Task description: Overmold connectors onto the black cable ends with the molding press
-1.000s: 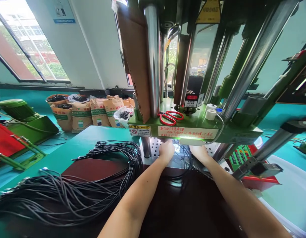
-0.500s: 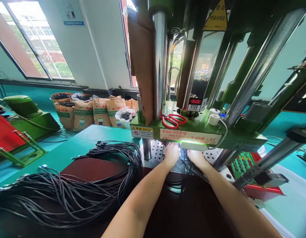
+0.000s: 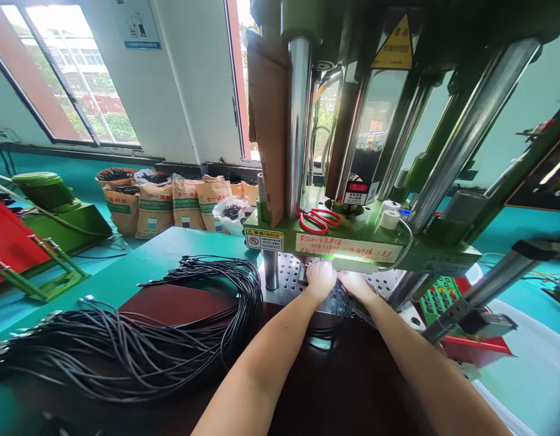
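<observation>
My left hand [image 3: 321, 278] and my right hand [image 3: 355, 284] reach under the green plate of a press [image 3: 352, 242], close together over its perforated metal bed [image 3: 286, 280]. The fingers of both hands point away from me and are hidden behind the hands and the plate, so I cannot see what they hold. Thin black cables [image 3: 341, 306] hang from between the hands and curl onto the dark table top [image 3: 334, 375]. A lit lamp [image 3: 352, 264] under the plate's front edge shines on the hands.
Two bundles of black cables [image 3: 138, 351] lie on the left of the table. Red-handled scissors [image 3: 319, 221] and white rolls [image 3: 389, 218] rest on the press plate. Steel columns [image 3: 299, 127] rise around it. A control box [image 3: 443, 300] stands right; sacks [image 3: 155, 209] line the wall.
My hands have come closer together, the left shifting right and the right slightly left. The whole view has shifted a little. The cable bundles stay in place.
</observation>
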The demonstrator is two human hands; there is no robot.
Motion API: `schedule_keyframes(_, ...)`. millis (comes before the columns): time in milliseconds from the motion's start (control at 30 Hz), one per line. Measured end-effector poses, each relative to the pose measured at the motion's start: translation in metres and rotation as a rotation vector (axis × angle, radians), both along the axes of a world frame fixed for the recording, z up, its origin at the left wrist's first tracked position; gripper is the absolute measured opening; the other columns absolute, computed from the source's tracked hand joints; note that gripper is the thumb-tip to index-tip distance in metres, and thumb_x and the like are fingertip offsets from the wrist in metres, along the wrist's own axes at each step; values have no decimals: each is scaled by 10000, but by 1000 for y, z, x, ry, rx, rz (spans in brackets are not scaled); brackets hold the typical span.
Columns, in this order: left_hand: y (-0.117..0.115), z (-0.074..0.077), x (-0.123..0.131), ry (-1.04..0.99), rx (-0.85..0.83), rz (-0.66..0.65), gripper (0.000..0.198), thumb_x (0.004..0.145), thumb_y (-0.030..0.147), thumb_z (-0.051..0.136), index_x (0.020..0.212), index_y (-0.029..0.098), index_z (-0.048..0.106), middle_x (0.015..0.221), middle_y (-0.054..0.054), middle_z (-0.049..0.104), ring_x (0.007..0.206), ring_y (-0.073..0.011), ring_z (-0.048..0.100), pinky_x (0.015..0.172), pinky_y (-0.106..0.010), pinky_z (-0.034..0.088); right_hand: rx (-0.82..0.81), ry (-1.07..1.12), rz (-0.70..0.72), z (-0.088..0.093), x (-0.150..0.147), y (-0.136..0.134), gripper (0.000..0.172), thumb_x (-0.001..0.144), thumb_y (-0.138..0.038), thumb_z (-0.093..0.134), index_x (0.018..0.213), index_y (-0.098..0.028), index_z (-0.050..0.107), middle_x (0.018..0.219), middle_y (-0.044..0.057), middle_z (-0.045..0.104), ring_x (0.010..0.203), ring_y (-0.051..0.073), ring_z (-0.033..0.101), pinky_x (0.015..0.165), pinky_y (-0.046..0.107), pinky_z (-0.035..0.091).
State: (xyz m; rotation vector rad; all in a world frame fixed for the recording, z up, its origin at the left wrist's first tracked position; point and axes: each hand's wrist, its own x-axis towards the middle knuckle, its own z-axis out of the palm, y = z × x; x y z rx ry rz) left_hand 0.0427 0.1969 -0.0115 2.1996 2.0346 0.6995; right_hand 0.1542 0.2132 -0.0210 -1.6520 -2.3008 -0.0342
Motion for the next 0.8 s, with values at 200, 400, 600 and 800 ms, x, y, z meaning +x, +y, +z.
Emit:
schedule_keyframes(200, 7, -5, 1, 11, 0, -58, 252, 770, 172, 439, 868, 142, 669, 845, -100, 656, 899, -214, 558, 805, -321, 417, -19, -10, -59, 2, -6, -4, 206, 886, -308, 492, 957, -146, 597, 955, 48, 619, 807, 152, 591, 747, 349, 479)
schedule_keyframes(400, 8, -11, 0, 25, 28, -80, 257, 783, 174, 415, 838, 146, 664, 838, -93, 653, 877, -219, 546, 793, -330, 406, 36, -12, -58, 1, -13, -1, 249, 885, -334, 486, 1040, -158, 569, 1065, 73, 577, 906, 182, 564, 809, 388, 451)
schedule_keyframes(600, 9, -14, -1, 36, 55, -88, 270, 807, 172, 397, 852, 134, 660, 826, -100, 648, 881, -218, 539, 801, -330, 394, 59, -21, -52, 4, -16, 5, 260, 883, -340, 488, 1054, -157, 559, 1073, 71, 570, 907, 185, 563, 803, 394, 455)
schedule_keyframes(800, 2, -5, -3, 30, 80, -70, 248, 813, 218, 428, 870, 152, 659, 872, -97, 639, 905, -217, 529, 812, -335, 394, 99, -28, -11, 11, -18, 5, 274, 883, -361, 481, 1056, -163, 561, 1078, 71, 572, 910, 184, 562, 812, 396, 448)
